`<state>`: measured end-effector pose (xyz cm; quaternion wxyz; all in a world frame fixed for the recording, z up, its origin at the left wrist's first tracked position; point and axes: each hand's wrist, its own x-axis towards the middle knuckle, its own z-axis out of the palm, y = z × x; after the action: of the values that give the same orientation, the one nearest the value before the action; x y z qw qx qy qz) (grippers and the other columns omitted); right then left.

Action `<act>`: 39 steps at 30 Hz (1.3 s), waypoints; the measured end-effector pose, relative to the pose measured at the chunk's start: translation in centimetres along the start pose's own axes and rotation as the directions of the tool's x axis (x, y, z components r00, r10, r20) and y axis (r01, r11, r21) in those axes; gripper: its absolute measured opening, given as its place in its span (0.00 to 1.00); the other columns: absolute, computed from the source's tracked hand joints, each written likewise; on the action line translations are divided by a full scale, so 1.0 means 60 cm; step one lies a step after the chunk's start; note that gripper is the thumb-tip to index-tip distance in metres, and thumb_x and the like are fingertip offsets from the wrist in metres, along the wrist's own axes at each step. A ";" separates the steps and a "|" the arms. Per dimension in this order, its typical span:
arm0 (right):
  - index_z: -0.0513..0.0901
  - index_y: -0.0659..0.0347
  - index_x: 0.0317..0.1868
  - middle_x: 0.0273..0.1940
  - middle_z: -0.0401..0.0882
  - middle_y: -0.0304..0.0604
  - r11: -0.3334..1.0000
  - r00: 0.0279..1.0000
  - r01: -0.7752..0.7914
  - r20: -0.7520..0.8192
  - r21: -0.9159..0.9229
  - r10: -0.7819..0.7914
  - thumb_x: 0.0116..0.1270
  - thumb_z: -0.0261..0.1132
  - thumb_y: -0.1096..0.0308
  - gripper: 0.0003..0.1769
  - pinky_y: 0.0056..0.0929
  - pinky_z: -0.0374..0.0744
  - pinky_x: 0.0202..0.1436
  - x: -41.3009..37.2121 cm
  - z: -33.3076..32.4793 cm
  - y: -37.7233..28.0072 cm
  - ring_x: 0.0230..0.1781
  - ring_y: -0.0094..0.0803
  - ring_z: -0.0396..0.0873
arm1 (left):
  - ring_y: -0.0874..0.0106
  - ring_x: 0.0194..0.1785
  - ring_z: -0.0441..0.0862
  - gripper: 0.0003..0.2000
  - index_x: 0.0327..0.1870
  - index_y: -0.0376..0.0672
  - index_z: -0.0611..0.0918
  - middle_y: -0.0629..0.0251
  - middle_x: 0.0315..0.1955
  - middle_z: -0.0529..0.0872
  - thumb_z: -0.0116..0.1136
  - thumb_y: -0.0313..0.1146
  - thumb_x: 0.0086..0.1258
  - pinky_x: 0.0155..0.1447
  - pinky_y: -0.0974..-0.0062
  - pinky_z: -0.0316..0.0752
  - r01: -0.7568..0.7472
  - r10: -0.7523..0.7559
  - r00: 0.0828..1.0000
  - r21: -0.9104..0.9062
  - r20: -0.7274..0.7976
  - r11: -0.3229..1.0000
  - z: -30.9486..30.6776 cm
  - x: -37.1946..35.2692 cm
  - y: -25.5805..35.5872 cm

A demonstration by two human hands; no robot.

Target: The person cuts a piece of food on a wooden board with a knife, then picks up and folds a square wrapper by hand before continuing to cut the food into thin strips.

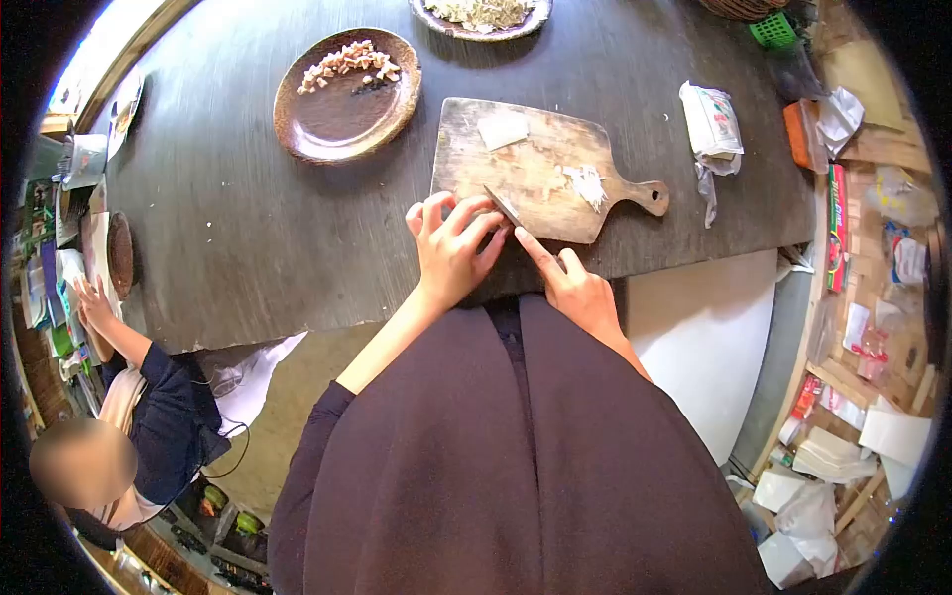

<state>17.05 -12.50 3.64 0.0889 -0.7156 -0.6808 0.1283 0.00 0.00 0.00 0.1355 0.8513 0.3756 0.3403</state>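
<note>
A wooden cutting board point(540, 193) with a handle lies in front of me near the table's front edge. My right hand point(580, 293) grips a knife point(504, 205), its index finger stretched along the top and the blade pointing up and left over the board. Curled at the board's lower left, my left hand point(451, 253) has its fingertips close beside the blade; what they press on is hidden. A pale flat slab point(504, 130) rests on the board's upper part. Toward the handle sits a small heap of white shreds point(586, 185).
A brown plate point(337, 139) holds small diced pieces point(352, 64). Behind it, another plate point(486, 35) carries pale shreds. A white plastic packet point(712, 124) lies to the right, near an orange block point(801, 136). Another person point(164, 397) is at the table's left side.
</note>
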 end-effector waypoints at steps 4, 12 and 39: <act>0.62 0.21 0.81 0.35 0.75 0.44 0.999 0.998 -0.041 0.042 -0.005 0.041 0.67 0.59 0.77 0.47 0.42 0.86 0.24 -0.018 -0.008 0.001 0.21 0.43 0.83 | 0.65 0.57 0.74 0.10 0.41 0.55 0.89 0.80 0.49 0.86 0.75 0.38 0.59 0.64 0.58 0.59 0.026 -0.026 1.000 -0.034 0.002 0.999 0.002 -0.007 0.015; 0.60 0.22 0.82 0.35 0.75 0.46 0.999 0.999 -0.049 0.014 0.021 0.049 0.68 0.58 0.77 0.47 0.44 0.86 0.26 0.003 -0.002 -0.005 0.22 0.46 0.84 | 0.65 0.57 0.75 0.09 0.40 0.56 0.89 0.82 0.48 0.87 0.76 0.39 0.59 0.64 0.59 0.59 0.025 -0.025 1.000 -0.019 -0.008 1.000 0.004 -0.006 0.010; 0.64 0.23 0.81 0.32 0.71 0.43 1.000 1.000 -0.017 0.016 -0.008 0.017 0.68 0.60 0.76 0.46 0.42 0.85 0.23 -0.015 0.002 0.003 0.19 0.43 0.82 | 0.65 0.58 0.74 0.10 0.40 0.57 0.89 0.83 0.49 0.87 0.76 0.38 0.58 0.65 0.58 0.58 0.022 -0.023 1.000 -0.030 -0.008 0.999 0.001 -0.001 -0.003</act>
<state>17.18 -13.44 3.54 0.0798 -0.7208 -0.6758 0.1321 -0.06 0.09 -0.18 0.1506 0.8434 0.3805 0.3481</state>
